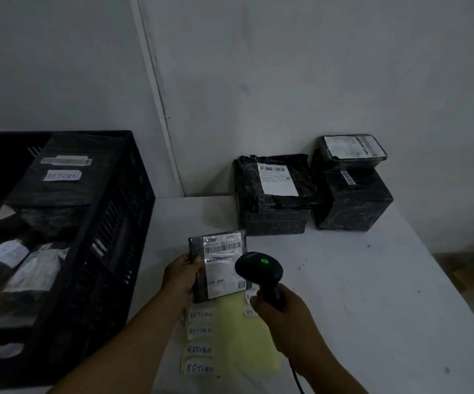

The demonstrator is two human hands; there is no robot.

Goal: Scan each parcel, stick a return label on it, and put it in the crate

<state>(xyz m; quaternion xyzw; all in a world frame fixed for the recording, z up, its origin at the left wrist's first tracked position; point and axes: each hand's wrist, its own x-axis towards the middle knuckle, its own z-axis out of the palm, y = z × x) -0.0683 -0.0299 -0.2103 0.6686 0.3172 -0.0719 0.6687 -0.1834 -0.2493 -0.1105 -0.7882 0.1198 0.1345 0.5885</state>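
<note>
Parcel (219,265) gripped by left hand (183,275), right hand (279,311) aiming scanner (260,270).

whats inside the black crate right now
The black crate holds several dark wrapped parcels; the top parcel carries a barcode strip and a RETURN label. Whatever lies beneath them is hidden.

Dim, cool light throughout. Plain pale walls (315,66) meeting at a corner, with a thin white strip (156,89) running down it. Below, a white desk (372,294), speckled with small dark marks.
</note>
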